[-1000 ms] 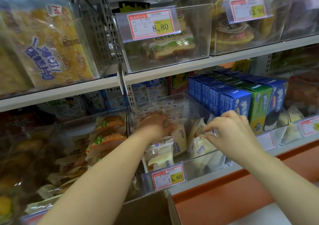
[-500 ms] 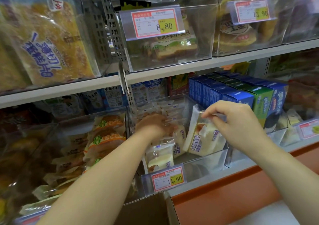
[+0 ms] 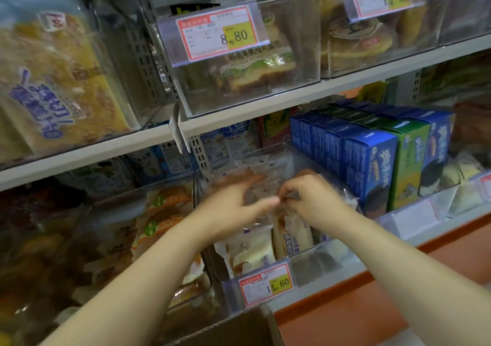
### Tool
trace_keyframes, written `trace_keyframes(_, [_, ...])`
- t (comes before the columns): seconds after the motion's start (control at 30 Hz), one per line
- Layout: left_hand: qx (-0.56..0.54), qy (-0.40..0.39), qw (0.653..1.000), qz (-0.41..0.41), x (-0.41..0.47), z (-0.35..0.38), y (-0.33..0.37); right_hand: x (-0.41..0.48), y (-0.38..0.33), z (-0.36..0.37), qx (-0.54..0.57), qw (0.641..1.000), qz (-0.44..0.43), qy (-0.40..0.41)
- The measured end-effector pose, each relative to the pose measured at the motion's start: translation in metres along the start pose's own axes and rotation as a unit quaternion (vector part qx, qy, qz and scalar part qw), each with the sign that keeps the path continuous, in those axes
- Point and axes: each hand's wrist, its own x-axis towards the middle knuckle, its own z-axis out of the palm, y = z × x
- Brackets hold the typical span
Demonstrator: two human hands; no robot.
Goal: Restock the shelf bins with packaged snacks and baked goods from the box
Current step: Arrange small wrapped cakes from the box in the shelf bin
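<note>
A clear plastic bin (image 3: pixel 313 263) with a 1.60 price tag (image 3: pixel 265 284) sits on the lower shelf and holds small white-wrapped cakes. My right hand (image 3: pixel 310 199) pinches the top edge of one upright cake packet (image 3: pixel 291 235) inside the bin. Just to the left, my left hand (image 3: pixel 233 202) hovers over the bin, blurred, with fingers spread and thumb reaching toward the right hand. More packets (image 3: pixel 247 252) stand at the bin's front. The cardboard box (image 3: pixel 233 329) shows only its top edge at the bottom.
Blue and green biscuit cartons (image 3: pixel 369 159) stand right of the bin. A bin of orange-labelled buns (image 3: pixel 164 212) is on the left. Above, a shelf (image 3: pixel 265 109) carries clear bins with bread and an 8.80 tag (image 3: pixel 218 33). An orange ledge (image 3: pixel 372 306) runs below.
My right hand has carried the packet left and lowered it upright into the bin. My left hand has lifted off the packets and opened, moving toward the right hand.
</note>
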Motion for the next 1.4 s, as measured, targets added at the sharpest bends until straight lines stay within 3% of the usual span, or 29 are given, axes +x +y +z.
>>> trace_keyframes(0.1, [0.075,-0.066,0.995,0.016,-0.009,0.013,0.001,-0.005,-0.004,0.0,0.0,0.999,-0.022,-0.033])
trace_keyframes(0.2, [0.114,-0.074,0.991,0.007,-0.009,0.021,-0.004,-0.008,-0.007,-0.02,-0.022,0.999,-0.031,-0.015])
trace_keyframes(0.33, [0.168,-0.075,0.983,-0.002,-0.007,0.023,-0.005,-0.018,-0.002,-0.068,-0.138,0.988,0.035,0.06])
trace_keyframes(0.47, [0.18,-0.068,0.981,-0.003,-0.007,0.024,-0.005,-0.035,0.003,-0.066,-0.214,0.97,0.115,0.0])
trace_keyframes(0.7, [0.202,-0.057,0.978,-0.014,-0.01,0.027,-0.005,-0.043,0.011,-0.046,-0.18,0.978,0.096,-0.051])
trace_keyframes(1.1, [0.22,-0.05,0.974,-0.017,-0.011,0.029,-0.003,-0.041,-0.002,-0.064,-0.121,0.986,-0.056,0.103])
trace_keyframes(1.2, [0.22,-0.05,0.974,-0.015,-0.01,0.03,-0.004,-0.038,-0.005,-0.062,-0.096,0.988,-0.098,0.066])
trace_keyframes(1.3, [0.223,-0.05,0.973,-0.016,-0.01,0.03,-0.003,-0.037,-0.006,-0.058,-0.039,0.997,-0.064,-0.004])
trace_keyframes(1.4, [0.222,-0.047,0.974,-0.014,-0.011,0.03,-0.003,-0.035,-0.004,-0.059,-0.031,0.998,-0.062,-0.004])
